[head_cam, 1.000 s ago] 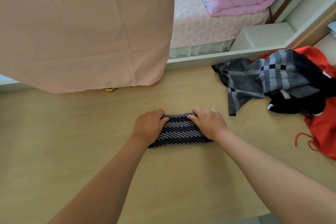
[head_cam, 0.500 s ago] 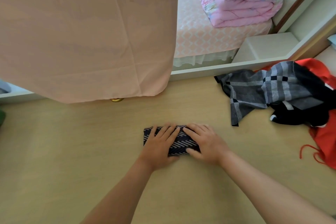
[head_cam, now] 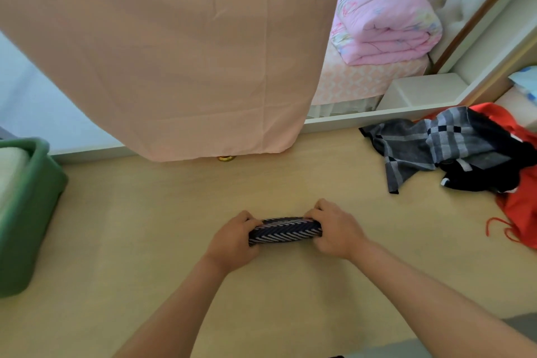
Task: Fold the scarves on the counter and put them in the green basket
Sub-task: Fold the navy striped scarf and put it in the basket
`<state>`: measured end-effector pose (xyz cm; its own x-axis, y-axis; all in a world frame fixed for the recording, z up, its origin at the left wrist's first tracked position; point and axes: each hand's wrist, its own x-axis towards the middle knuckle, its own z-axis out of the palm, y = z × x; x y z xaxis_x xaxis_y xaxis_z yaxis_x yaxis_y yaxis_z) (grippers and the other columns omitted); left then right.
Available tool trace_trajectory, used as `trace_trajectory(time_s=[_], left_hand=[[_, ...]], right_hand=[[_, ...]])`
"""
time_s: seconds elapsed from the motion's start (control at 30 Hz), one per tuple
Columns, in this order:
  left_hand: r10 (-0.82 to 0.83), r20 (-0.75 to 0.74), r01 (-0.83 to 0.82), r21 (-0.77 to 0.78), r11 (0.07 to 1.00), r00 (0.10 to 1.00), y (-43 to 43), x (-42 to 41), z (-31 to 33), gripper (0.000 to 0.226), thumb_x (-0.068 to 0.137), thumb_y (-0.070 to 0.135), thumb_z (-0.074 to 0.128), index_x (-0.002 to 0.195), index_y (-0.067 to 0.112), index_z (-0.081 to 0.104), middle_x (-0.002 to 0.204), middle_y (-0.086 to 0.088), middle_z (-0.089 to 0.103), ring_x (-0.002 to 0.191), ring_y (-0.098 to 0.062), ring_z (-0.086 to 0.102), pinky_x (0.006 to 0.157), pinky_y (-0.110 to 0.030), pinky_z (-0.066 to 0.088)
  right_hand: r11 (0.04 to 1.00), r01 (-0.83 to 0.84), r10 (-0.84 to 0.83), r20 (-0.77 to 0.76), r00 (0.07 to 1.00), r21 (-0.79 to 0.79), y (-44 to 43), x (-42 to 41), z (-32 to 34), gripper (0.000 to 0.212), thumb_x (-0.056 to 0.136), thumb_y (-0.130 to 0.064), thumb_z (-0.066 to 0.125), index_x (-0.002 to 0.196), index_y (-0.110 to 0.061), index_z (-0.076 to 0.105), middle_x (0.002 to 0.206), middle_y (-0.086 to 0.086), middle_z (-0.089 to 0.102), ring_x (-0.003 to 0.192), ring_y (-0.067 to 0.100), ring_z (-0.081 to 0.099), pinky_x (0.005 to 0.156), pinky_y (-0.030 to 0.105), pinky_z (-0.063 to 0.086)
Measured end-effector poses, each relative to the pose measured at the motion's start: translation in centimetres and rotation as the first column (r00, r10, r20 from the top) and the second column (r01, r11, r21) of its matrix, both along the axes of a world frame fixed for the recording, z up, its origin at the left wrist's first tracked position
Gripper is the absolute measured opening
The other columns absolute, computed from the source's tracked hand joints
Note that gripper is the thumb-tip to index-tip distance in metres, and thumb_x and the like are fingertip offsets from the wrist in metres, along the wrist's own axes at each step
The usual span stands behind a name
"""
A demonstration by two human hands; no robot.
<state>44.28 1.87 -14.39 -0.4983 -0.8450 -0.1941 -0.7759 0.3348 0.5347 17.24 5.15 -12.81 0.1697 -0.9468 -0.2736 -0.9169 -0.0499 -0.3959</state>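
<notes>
A folded navy scarf with white chevron stripes (head_cam: 286, 230) is held just above or on the light wooden counter (head_cam: 151, 229). My left hand (head_cam: 232, 237) grips its left end and my right hand (head_cam: 337, 228) grips its right end. The green basket (head_cam: 27, 212) stands at the left edge of the counter, with something pale inside. At the right lies a heap of loose scarves: a grey plaid scarf (head_cam: 436, 148), a black scarf (head_cam: 476, 180) and a red scarf (head_cam: 520, 206).
A pink curtain (head_cam: 174, 46) hangs down to the counter's far edge, with a small gold object (head_cam: 226, 158) below it. Beyond the counter is a bed with a folded pink quilt (head_cam: 383, 11). A white ledge (head_cam: 418, 90) borders the back right.
My hands went from pressing flat on the scarf to gripping its two ends. The view has shifted left, so the green basket now shows at the left.
</notes>
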Motion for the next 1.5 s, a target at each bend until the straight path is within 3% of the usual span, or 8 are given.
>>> trace_trajectory(time_s=[0.17,0.33,0.5,0.7,0.93,1.17,1.3,1.5], left_hand=[[0.262,-0.106,-0.227,0.261,0.938,0.959,1.7,7.3,3.2,0.031,0.079,0.023,0.063,0.108,0.031,0.056,0.091,0.007,0.066,0.076,-0.009,0.062,0.061,-0.022,0.047],[0.473,-0.136,-0.414,0.316,0.854,0.871,3.9,14.6,2.7,0.035,0.091,0.023,0.062,0.124,0.024,0.052,0.111,0.008,0.059,0.088,-0.008,0.061,0.068,-0.021,0.047],[0.466,0.026,-0.464,0.153,0.873,0.884,6.5,20.4,0.6,0.048,0.093,0.032,0.063,0.137,0.021,0.046,0.135,0.003,0.047,0.113,-0.015,0.056,0.089,-0.024,0.046],[0.045,0.111,-0.002,-0.362,0.932,0.993,8.1,22.7,-0.1,0.03,0.091,0.031,0.061,0.12,0.025,0.065,0.132,0.002,0.055,0.117,-0.023,0.056,0.095,-0.037,0.048],[-0.187,0.387,0.227,-0.061,0.972,0.903,9.4,23.6,-1.7,0.082,0.094,0.056,0.045,0.155,0.034,-0.006,0.158,0.006,-0.021,0.148,-0.015,-0.018,0.118,-0.032,-0.01],[-0.092,0.278,0.103,-0.025,0.994,0.956,8.9,23.7,-0.9,0.07,0.092,0.028,0.055,0.155,0.02,0.024,0.163,0.001,0.014,0.15,-0.019,0.015,0.12,-0.029,0.013],[0.286,-0.008,-0.286,0.008,0.958,0.958,9.8,25.7,0.8,0.039,0.081,0.022,0.06,0.12,0.028,0.06,0.115,0.01,0.065,0.099,-0.012,0.063,0.081,-0.029,0.051],[0.596,-0.145,-0.59,0.087,0.803,0.79,10.8,31.6,2.3,0.024,0.09,0.023,0.057,0.109,0.036,0.051,0.08,0.011,0.064,0.066,-0.006,0.059,0.057,-0.029,0.047]], right_hand=[[0.974,0.119,-0.147,0.138,0.979,0.193,-0.3,6.4,3.1,0.049,0.07,-0.024,0.063,0.117,-0.035,0.06,0.107,-0.011,0.066,0.095,0.015,0.063,0.08,0.027,0.05],[0.912,0.211,-0.318,0.282,0.905,0.351,0.5,12.7,2.8,0.051,0.078,-0.014,0.067,0.126,-0.027,0.057,0.119,-0.001,0.057,0.105,0.017,0.056,0.08,0.026,0.043],[0.943,0.269,-0.306,0.196,0.931,0.195,3.7,18.2,-0.6,0.052,0.082,0.001,0.058,0.131,-0.019,0.056,0.131,0.006,0.052,0.113,0.019,0.052,0.093,0.021,0.039],[0.968,-0.143,0.147,0.002,0.989,-0.208,7.6,21.9,-1.4,0.066,0.081,0.0,0.05,0.145,-0.019,0.049,0.157,0.01,0.033,0.144,0.029,0.031,0.12,0.041,0.021],[0.942,-0.317,0.333,-0.207,0.92,0.108,7.9,21.8,-2.1,0.094,0.084,-0.027,0.05,0.156,-0.041,-0.009,0.163,-0.003,-0.021,0.151,0.018,-0.019,0.124,0.039,-0.001],[0.956,-0.283,0.291,-0.153,0.944,0.074,6.6,22.9,-3.1,0.093,0.087,-0.006,0.058,0.158,-0.035,0.006,0.166,0.001,0.001,0.153,0.023,0.0,0.122,0.037,0.021],[0.97,-0.241,0.241,0.014,0.971,0.029,5.6,24.6,-2.5,0.074,0.08,-0.011,0.057,0.15,-0.024,0.036,0.15,0.0,0.039,0.137,0.021,0.038,0.108,0.032,0.038],[0.997,-0.078,0.079,0.226,0.971,-0.014,4.2,30.8,-0.1,0.043,0.079,-0.022,0.052,0.122,-0.027,0.058,0.11,-0.008,0.061,0.097,0.016,0.06,0.083,0.032,0.049]])
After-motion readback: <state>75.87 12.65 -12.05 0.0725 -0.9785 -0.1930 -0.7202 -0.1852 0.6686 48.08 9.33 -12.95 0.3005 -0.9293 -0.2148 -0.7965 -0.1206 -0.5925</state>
